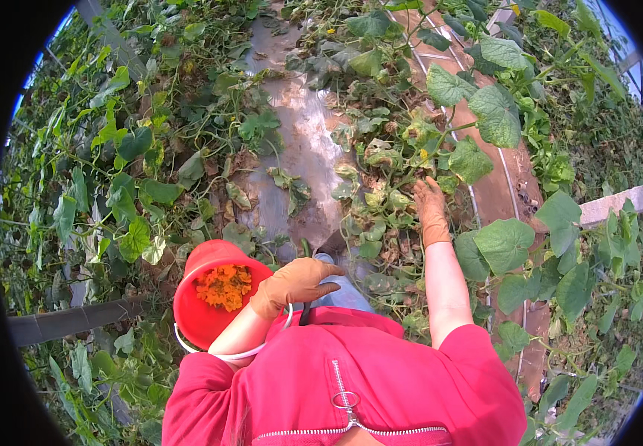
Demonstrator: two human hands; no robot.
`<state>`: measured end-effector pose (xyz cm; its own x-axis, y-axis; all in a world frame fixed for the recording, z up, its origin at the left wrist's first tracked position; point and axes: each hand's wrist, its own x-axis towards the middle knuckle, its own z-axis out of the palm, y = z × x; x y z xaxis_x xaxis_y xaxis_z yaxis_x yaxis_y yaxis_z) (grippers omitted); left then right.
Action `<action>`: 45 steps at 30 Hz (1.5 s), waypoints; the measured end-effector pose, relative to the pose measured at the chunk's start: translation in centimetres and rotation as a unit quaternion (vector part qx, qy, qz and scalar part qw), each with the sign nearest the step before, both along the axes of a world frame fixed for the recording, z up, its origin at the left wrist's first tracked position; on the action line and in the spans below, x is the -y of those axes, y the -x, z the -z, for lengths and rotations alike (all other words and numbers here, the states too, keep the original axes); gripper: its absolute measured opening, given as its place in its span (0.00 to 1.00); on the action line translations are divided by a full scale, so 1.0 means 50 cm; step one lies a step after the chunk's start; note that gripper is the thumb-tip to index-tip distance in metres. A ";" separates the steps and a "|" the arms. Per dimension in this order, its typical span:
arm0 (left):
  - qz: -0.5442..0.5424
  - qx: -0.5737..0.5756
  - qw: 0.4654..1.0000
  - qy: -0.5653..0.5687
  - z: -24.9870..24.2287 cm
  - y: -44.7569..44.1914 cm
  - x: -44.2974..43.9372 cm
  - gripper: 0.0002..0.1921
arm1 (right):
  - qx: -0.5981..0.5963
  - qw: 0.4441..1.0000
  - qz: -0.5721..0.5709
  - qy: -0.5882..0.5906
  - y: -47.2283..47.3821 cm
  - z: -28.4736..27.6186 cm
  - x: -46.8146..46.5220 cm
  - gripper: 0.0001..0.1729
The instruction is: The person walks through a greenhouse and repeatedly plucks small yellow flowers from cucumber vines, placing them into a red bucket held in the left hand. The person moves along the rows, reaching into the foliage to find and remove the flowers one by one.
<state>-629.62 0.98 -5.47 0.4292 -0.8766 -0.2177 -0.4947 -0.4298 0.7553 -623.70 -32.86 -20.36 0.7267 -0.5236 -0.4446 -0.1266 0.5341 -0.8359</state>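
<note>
My right hand (430,207), in an orange-tan glove, reaches down into the cucumber vines (394,195) on the right. Its fingertips are among leaves, just below a small yellow flower (424,154); whether they grip anything is hidden. My left hand (299,283), gloved alike, is in front of my waist, palm turned away. A green, cucumber-like tip (306,247) shows just beyond it; I cannot tell if the hand holds it. A red bucket (190,306) hangs on my left forearm by its white handle (238,355). Orange-yellow flowers (224,287) lie inside the bucket.
A strip of plastic film (305,122) runs ahead between vine rows. On the right, pale lines (502,167) run along a brown soil strip (486,161). A pale post (633,199) juts in at right, and a grey post (76,323) at left. Large leaves (502,245) stand beside my right arm.
</note>
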 end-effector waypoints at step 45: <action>0.172 -0.274 0.920 0.223 -0.270 -1.112 0.364 0.20 | -0.543 0.627 -0.352 0.434 -0.073 0.109 0.050 0.15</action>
